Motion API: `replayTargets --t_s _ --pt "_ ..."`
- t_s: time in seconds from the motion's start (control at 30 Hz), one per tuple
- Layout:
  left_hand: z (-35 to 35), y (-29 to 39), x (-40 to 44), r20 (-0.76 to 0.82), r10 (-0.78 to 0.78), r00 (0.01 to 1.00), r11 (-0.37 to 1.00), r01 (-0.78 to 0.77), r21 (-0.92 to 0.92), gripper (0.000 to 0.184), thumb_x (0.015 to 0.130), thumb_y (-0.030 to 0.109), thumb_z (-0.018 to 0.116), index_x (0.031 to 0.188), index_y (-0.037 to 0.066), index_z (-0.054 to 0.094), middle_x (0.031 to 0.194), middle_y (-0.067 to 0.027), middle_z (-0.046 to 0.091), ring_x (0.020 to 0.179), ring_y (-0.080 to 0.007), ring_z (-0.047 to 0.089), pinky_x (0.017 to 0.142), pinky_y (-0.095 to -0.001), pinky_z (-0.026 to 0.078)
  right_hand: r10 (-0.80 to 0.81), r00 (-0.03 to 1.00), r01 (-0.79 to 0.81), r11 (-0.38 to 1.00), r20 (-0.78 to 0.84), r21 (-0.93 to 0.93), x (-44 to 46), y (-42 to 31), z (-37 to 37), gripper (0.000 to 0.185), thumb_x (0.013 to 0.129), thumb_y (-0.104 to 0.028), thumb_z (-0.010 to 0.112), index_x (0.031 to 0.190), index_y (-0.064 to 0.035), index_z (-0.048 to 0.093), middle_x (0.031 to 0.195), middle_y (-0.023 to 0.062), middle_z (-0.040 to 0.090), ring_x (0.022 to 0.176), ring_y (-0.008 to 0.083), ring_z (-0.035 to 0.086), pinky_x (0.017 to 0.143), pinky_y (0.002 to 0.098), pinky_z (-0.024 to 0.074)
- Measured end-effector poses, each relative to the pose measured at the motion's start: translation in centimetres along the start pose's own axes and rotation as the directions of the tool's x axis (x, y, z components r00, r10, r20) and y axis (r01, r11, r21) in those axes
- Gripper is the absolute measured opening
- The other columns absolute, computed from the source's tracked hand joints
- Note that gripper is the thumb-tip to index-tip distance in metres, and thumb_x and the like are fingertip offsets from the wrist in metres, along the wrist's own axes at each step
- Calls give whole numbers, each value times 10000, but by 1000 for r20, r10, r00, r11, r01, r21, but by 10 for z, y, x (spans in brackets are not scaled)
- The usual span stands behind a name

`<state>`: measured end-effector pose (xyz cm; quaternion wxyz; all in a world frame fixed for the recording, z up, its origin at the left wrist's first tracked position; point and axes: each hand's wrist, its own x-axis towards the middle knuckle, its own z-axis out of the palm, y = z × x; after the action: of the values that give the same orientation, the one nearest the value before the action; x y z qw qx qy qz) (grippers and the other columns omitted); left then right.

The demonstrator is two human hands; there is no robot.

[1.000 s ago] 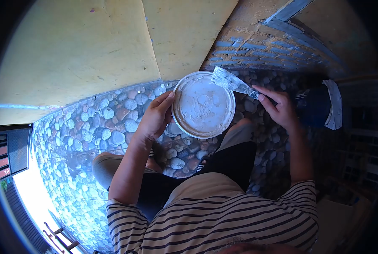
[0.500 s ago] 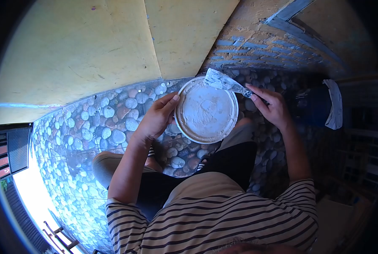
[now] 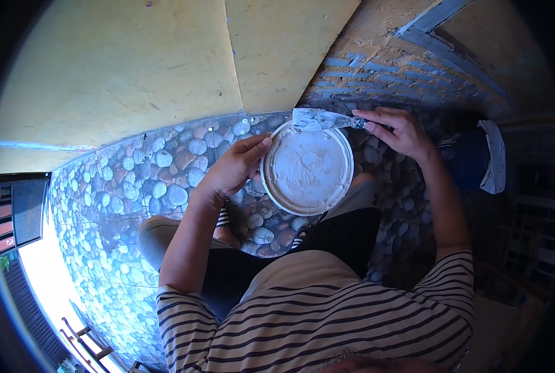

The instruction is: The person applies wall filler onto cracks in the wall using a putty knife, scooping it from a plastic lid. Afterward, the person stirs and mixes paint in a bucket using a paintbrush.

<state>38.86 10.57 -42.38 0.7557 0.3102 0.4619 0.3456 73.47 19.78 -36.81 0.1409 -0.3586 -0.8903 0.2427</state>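
In the head view my left hand (image 3: 243, 163) grips the left rim of a round white lid (image 3: 308, 171), thumb on top and fingers underneath. A pale, whitish paste is smeared over the lid's inner face. My right hand (image 3: 402, 132) is closed on the handle of a putty knife (image 3: 321, 119). The knife's wide blade, coated with the same pale stuff, lies over the lid's far rim and points left. Most of the handle is hidden by my right fingers.
Ahead stands a yellowish panel wall (image 3: 141, 68), beside rough brickwork (image 3: 377, 68) with bluish patches. Pebble-patterned floor (image 3: 159, 180) lies under my legs. To the right sits a dark blue container (image 3: 461, 158) with a whitish piece (image 3: 494, 158) on its side.
My right hand has raised its wrist and turned the putty knife flatter, its blade shifting slightly left and down along the lid's far rim. The lid shows slightly lower and to the right.
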Motion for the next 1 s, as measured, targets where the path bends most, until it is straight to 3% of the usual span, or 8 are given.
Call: replayTargets --t_s 0.17,0.27,0.53,0.6,0.7,0.87,0.93,1.0 --pt "1 -1 1 33 -4 999 999 5 -38 410 1049 271 524 1292 -56 572 757 -9 607 586 -68 530 562 -205 451 -23 995 28 998 93 -53 9 -9 7 330 960 -212 646 1284 -161 675 825 109 642 713 256 608 702 359 504" --pt "2 2 -1 29 -2 1000 997 4 -79 402 1050 266 522 1286 -55 577 759 -12 611 581 -73 526 560 -207 447 -129 991 129 992 -26 -19 10 0 10 341 954 -227 650 1290 -174 672 786 102 609 695 259 586 687 367 498" --pt "-1 -1 5 43 4 999 997 -1 -81 398 1056 278 504 1274 -46 579 792 -14 628 602 -72 553 578 -210 468 -156 988 157 985 17 -68 15 -10 13 341 948 -202 657 1286 -162 674 754 95 578 667 257 557 659 377 484" --pt "4 3 3 23 12 1000 990 -8 -142 390 1057 279 501 1269 -38 579 809 -16 637 627 -73 576 595 -214 493 -117 993 118 993 -20 26 12 -7 12 365 947 -204 658 1311 -190 659 746 91 559 663 245 549 657 373 476" --pt "-4 -2 7 67 26 997 994 -19 -109 383 1058 283 497 1262 -31 579 834 -24 651 654 -79 603 610 -220 515 -30 999 29 999 -36 -18 7 -14 11 371 945 -200 660 1316 -192 656 749 91 562 658 236 543 653 371 470" --pt "-2 -5 12 16 25 1000 990 -23 -139 371 1059 285 491 1245 -22 582 847 -26 661 667 -88 619 606 -228 525 -35 999 34 999 -16 -30 0 -19 21 360 946 -185 657 1304 -157 661 734 94 566 649 236 551 641 362 472" --pt "-5 -7 14 30 32 999 991 -28 -134 369 1060 285 488 1244 -21 580 846 -26 662 664 -88 620 602 -229 524 -73 987 79 996 -142 36 3 -11 20 360 952 -198 646 1313 -190 657 725 96 546 646 243 548 633 364 469" --pt "-3 -7 15 19 33 999 988 -30 -151 371 1061 281 482 1254 -23 575 844 -25 662 656 -90 619 596 -229 521 -63 986 69 997 -151 32 1 -16 22 362 945 -182 654 1306 -190 660 756 94 589 660 243 576 630 363 480"
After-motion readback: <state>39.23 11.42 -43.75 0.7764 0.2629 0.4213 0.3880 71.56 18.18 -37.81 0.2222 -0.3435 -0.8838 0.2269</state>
